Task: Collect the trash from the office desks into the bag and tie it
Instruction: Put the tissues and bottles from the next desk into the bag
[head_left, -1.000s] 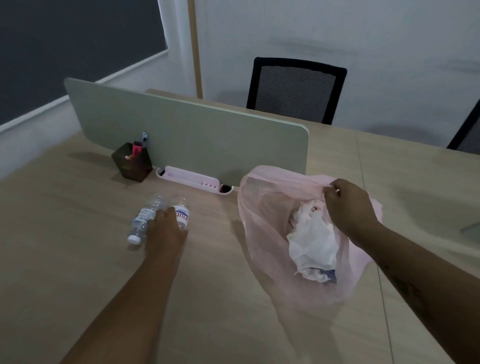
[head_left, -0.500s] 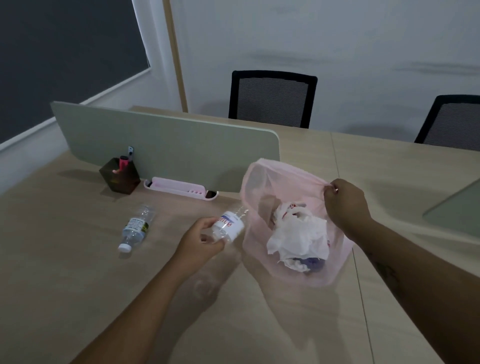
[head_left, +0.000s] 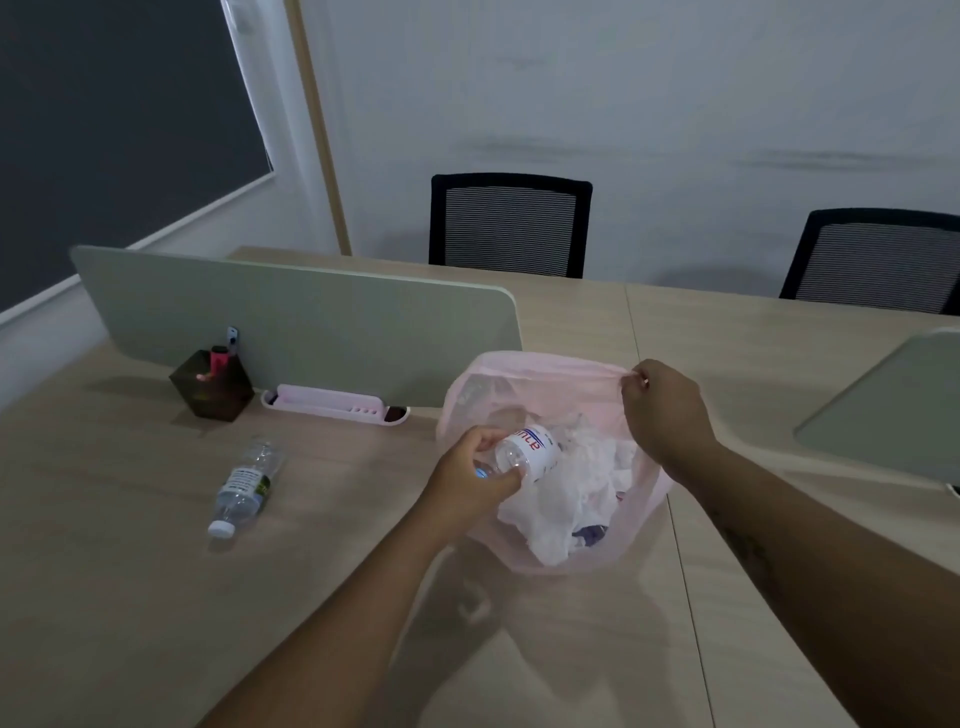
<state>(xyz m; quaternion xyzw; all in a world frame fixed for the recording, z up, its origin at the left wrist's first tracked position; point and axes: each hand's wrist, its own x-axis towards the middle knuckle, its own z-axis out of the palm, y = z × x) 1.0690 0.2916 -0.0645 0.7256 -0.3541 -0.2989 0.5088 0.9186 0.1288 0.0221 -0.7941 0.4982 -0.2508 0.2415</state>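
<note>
A thin pink trash bag (head_left: 540, 364) hangs open over the wooden desk (head_left: 130, 571), with crumpled white paper (head_left: 571, 493) inside. My right hand (head_left: 667, 415) pinches the bag's rim at the far right and holds it up. My left hand (head_left: 475, 480) grips a clear plastic bottle (head_left: 527, 454) with a white label and holds it in the bag's mouth, bottom end pointing in. A second clear bottle (head_left: 241, 486) with a white cap lies on its side on the desk, left of the bag.
A grey-green divider panel (head_left: 301, 317) crosses the desk behind the bag. A dark pen holder (head_left: 210, 387) and a pink tray (head_left: 332, 405) stand at its foot. Another panel (head_left: 893, 405) is at the right. Two black chairs (head_left: 509, 223) stand across the desk.
My left hand picked one bottle up off the desk and carried it right, into the bag's mouth. My right hand kept its pinch on the rim. The other bottle stayed put.
</note>
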